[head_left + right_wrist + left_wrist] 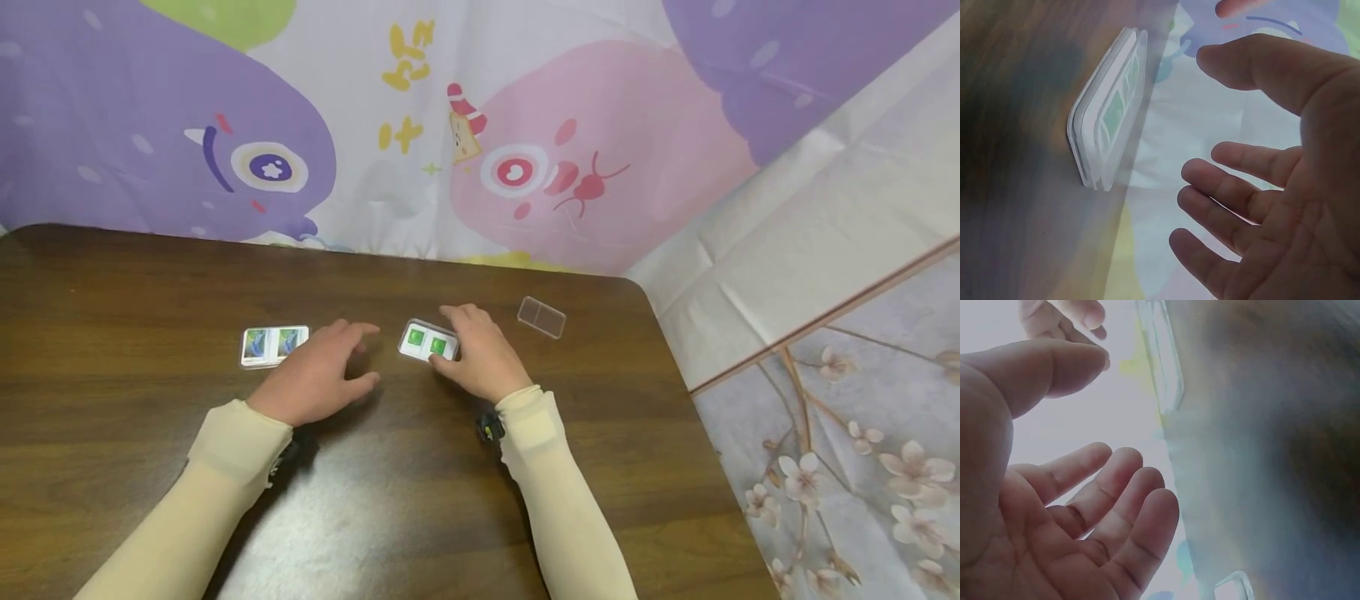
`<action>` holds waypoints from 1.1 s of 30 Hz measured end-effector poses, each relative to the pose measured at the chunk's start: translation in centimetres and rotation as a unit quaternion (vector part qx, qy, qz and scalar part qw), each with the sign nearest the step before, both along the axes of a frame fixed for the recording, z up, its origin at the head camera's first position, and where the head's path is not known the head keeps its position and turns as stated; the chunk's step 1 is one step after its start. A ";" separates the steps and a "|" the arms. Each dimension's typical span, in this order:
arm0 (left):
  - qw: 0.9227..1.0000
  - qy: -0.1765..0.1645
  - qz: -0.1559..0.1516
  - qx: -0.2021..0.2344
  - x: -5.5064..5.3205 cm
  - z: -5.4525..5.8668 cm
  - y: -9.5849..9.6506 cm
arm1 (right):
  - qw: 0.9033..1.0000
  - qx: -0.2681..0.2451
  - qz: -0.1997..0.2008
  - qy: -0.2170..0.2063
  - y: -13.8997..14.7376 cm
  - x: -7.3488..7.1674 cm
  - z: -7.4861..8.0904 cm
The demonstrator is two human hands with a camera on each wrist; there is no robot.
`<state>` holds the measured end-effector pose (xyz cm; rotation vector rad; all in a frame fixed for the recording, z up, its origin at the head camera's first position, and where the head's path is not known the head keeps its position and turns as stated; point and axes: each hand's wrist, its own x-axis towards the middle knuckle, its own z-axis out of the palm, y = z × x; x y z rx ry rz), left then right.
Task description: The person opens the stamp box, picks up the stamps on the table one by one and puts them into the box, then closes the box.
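Note:
My right hand (483,354) hovers at the right side of a clear plastic card case (417,347) with two green-pictured cards in it. Thumb and fingers are spread, and the right wrist view shows a gap between them and the case (1113,115), whose two layers show at the edge. Left of it, my left hand (318,375) holds nothing, its fingers loosely extended, as the left wrist view of the hand (1104,506) also shows. That hand partly covers a second clear case (258,347) holding two cards with blue and green pictures.
An uncovered clear plastic piece (542,317) with a dividing line lies on the dark wooden table (405,492), behind and right of my right hand. A cartoon-printed cloth (390,200) borders the table's far edge. A pale panel (772,208) and flowered cloth are at the right.

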<state>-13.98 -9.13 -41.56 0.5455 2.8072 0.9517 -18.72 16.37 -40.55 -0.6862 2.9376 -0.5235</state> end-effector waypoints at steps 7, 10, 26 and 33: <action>1.000 0.015 0.002 0.003 0.1 0.4 -0.1 | 1.000 0.000 0.004 0.008 -0.4 0.4 0.2; 1.000 0.020 0.003 0.000 0.1 0.5 -0.1 | 1.000 -0.003 0.008 0.009 -0.6 0.5 0.2; 0.999 -0.011 0.036 -0.028 -0.3 2.2 -5.6 | 0.999 -0.007 0.022 0.024 -0.6 0.6 0.8; 0.992 -0.062 0.066 -0.085 -0.6 1.5 -10.8 | 1.000 -0.010 0.018 0.024 -0.4 0.5 1.1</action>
